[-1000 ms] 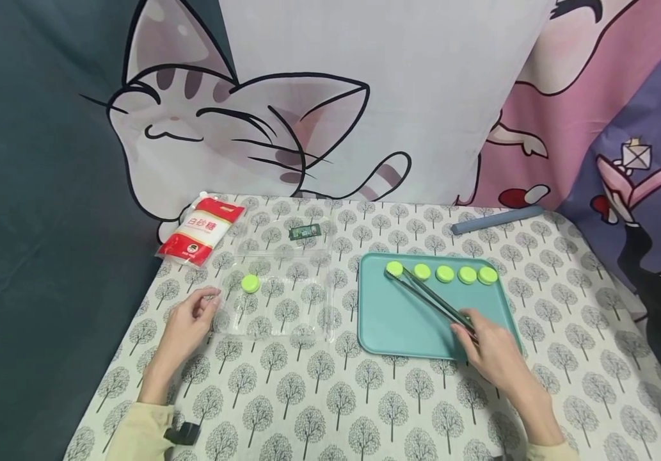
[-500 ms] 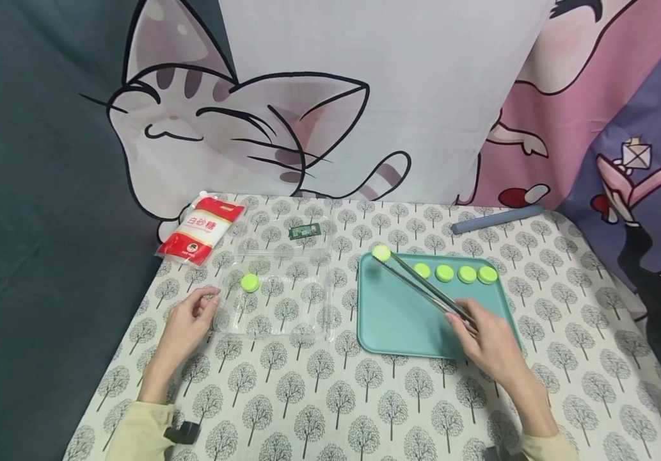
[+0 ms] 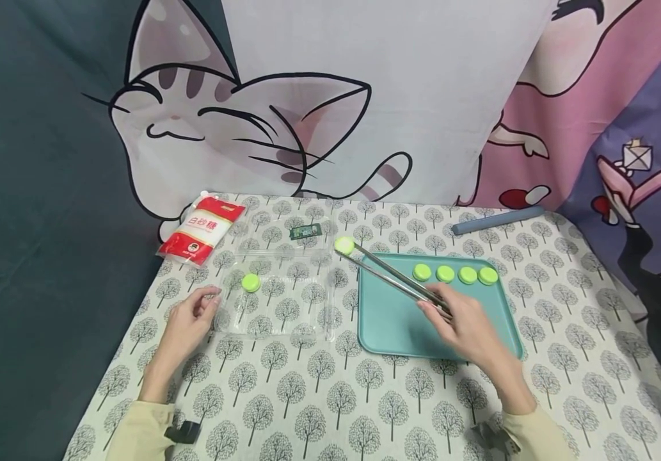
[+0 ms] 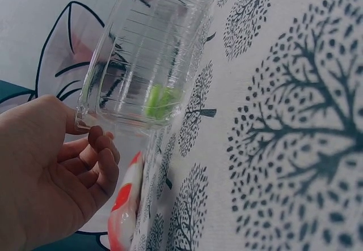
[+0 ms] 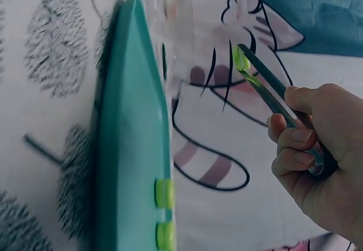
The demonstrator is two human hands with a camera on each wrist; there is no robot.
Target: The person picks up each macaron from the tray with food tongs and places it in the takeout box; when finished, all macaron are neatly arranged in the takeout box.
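Note:
My right hand [image 3: 471, 326] grips metal tongs [image 3: 396, 276], their tips pinching a light green macaron [image 3: 344, 245] in the air near the right side of a clear plastic box. In the right wrist view this macaron [image 5: 241, 58] sits at the tongs' ends. At the box's left edge, my left hand [image 3: 189, 323] pinches the rim between thumb and fingers; the left wrist view shows that clear box [image 4: 91, 101] closely. One green macaron [image 3: 251, 282] lies inside, in the back left corner. Several more macarons [image 3: 445, 274] stand in a row along the back of a teal tray [image 3: 405, 323].
The box's lid, bearing a dark green label [image 3: 305, 231], lies folded back behind it. A red and white sugar bag [image 3: 202, 230] rests at the back left. A grey-blue rod [image 3: 497, 219] lies at the back right. Printed curtains hang behind the table.
My right hand has lifted the leftmost macaron off the tray with the tongs and carried it left, past the tray's edge toward the box. My left hand stays in place.

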